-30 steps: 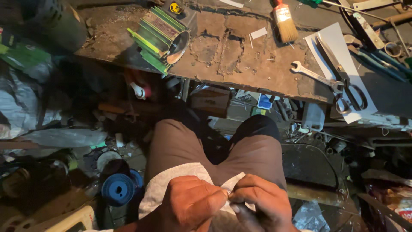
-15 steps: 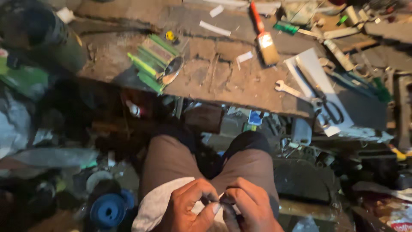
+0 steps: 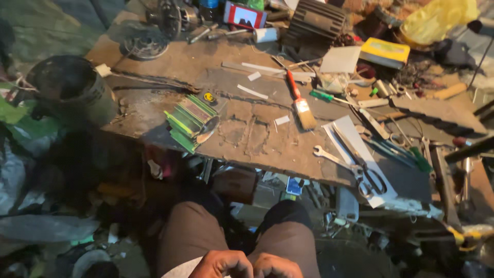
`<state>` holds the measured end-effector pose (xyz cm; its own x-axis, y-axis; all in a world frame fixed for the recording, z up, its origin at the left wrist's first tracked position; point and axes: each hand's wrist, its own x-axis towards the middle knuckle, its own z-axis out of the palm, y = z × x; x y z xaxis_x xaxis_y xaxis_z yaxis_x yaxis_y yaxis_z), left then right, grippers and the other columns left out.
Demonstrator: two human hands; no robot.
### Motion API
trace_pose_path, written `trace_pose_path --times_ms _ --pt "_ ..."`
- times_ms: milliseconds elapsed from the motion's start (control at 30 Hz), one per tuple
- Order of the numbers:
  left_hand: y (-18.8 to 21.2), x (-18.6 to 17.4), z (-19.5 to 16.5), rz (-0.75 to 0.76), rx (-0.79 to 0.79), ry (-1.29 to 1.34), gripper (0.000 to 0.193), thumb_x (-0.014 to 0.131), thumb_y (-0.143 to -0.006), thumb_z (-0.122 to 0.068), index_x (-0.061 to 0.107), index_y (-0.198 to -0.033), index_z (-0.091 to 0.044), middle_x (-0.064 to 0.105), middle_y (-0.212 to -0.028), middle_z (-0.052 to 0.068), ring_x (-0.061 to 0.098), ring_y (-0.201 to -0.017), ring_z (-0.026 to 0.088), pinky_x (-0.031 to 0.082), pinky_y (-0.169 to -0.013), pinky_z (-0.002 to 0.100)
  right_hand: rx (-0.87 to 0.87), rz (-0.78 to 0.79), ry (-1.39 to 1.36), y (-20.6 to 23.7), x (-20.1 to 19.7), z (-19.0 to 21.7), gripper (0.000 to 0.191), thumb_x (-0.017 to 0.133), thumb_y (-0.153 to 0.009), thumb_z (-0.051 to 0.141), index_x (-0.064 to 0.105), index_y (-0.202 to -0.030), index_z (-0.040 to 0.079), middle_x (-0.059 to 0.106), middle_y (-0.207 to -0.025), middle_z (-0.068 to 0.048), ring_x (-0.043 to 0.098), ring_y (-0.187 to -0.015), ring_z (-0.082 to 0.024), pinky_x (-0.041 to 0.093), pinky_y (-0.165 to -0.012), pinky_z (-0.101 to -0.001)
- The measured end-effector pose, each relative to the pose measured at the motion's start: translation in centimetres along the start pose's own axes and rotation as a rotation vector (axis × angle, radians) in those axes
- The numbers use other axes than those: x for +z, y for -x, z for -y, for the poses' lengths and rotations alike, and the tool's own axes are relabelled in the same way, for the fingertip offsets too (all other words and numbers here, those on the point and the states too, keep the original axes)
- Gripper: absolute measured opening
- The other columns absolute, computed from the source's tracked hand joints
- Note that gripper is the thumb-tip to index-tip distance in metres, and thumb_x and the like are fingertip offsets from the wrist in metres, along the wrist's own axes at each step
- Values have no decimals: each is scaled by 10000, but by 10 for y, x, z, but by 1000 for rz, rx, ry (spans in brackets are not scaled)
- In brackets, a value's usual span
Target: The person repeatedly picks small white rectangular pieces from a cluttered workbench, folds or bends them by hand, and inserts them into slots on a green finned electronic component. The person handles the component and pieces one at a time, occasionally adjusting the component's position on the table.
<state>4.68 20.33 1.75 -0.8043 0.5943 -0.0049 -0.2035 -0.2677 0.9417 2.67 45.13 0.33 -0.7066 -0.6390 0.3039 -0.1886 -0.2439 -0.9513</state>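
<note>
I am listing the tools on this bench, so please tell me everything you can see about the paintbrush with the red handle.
The paintbrush lies flat on the worn wooden workbench, near its middle. It has a slim red handle that points up and away, a pale band where handle and bristles meet, and a short, wide tuft of tan bristles that points toward the person. It looks used and dusty. Small white strips lie near it on its left. Nothing holds it; both hands are far below it.

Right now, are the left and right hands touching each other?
Touching. The head view shows the left hand and right hand pressed knuckle to knuckle at the bottom edge, above the knees, with no gap between them.
</note>
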Motion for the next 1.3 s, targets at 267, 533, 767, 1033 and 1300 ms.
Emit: trace_pose_path --times_ms 267,533,767,1033,1300 --pt "-5 25 22 -244 61 -76 126 747 -867 -91 667 -949 -39 651 -805 2 631 -800 79 493 -762 266 -236 -453 85 20 6 -21 113 758 -907 14 653 -902 -29 654 -825 -144 624 -776 -200 493 -722 -329" --pt "3 28 -23 -441 47 92 83 702 -838 -65 691 -915 -36 710 -815 76 659 -805 115 536 -766 313 -90 -298 0 11 24 -13 160 763 -868 -20 637 -962 -48 656 -962 -183 633 -920 -248 478 -845 -361" --pt "9 29 -57 -443 146 -522 144 737 -792 -76 765 -920 -15 728 -834 125 738 -804 225 567 -716 332 193 -427 12 -1 27 43 77 718 -855 -74 694 -926 -90 655 -905 -169 634 -826 -213 500 -745 -346" --pt "10 32 -57 -399 176 -682 114 793 -805 -103 743 -875 -29 730 -801 105 710 -788 269 541 -675 369 147 -293 255 -18 39 50 188 713 -770 -124 687 -942 -53 695 -917 -132 687 -862 -194 540 -758 -305" --pt "14 28 -58 -317 181 -635 129 761 -826 -116 726 -889 -9 717 -813 124 695 -790 279 530 -677 382 295 -332 219 -18 42 54 127 747 -807 -68 638 -863 -32 633 -825 -98 591 -731 -169 456 -627 -296"
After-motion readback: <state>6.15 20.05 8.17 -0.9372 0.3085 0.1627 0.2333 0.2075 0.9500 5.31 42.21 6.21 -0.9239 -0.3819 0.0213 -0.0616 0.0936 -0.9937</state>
